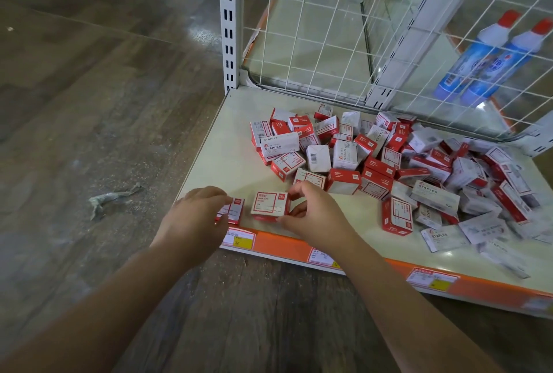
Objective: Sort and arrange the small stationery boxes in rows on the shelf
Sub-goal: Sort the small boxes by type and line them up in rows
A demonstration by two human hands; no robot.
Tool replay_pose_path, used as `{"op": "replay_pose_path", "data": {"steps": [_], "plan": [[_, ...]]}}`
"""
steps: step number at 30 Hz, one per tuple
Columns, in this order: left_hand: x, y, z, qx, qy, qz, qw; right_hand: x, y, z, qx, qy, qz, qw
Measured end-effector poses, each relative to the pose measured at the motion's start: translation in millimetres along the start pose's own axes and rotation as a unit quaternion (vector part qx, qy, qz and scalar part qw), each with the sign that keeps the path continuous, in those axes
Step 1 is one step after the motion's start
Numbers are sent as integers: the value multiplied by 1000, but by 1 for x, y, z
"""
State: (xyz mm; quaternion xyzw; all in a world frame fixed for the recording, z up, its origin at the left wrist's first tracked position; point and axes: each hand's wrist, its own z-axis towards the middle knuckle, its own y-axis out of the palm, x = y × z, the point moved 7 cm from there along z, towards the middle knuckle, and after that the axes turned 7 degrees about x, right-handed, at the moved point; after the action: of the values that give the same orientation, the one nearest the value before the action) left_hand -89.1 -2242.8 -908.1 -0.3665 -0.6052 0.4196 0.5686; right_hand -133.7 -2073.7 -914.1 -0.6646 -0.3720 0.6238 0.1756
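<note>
A loose heap of several small red-and-white stationery boxes (374,157) covers the middle and right of a low cream shelf (227,151). Near the shelf's front left corner, my right hand (314,211) pinches a red-and-white paper clip box (269,206) between thumb and fingers. Just left of it my left hand (197,217) holds another small red-and-white box (235,211) against the shelf, partly covering it. The two boxes stand side by side with a small gap.
An orange price strip (281,245) with labels runs along the shelf's front edge. A white wire grid (329,31) and slotted upright post (229,22) back the shelf. Two blue bottles with red caps (490,58) lie behind the grid. A crumpled scrap (110,197) lies on the wooden floor.
</note>
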Motion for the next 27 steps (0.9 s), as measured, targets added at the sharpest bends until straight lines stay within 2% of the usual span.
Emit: {"op": "replay_pose_path", "data": {"steps": [5,9,14,27], "plan": [[8,2,-1,-15,42,29,999,-1,14,4,-37,26,-24,999],[10,1,0,-17,45,26,999,-3,19,5,-66,17,-34,997],[11,2,1,-24,45,12,999,-9,15,10,-29,-16,-69,997],[15,1,0,-50,73,44,995,-14,28,9,-28,-46,-120,991]]}}
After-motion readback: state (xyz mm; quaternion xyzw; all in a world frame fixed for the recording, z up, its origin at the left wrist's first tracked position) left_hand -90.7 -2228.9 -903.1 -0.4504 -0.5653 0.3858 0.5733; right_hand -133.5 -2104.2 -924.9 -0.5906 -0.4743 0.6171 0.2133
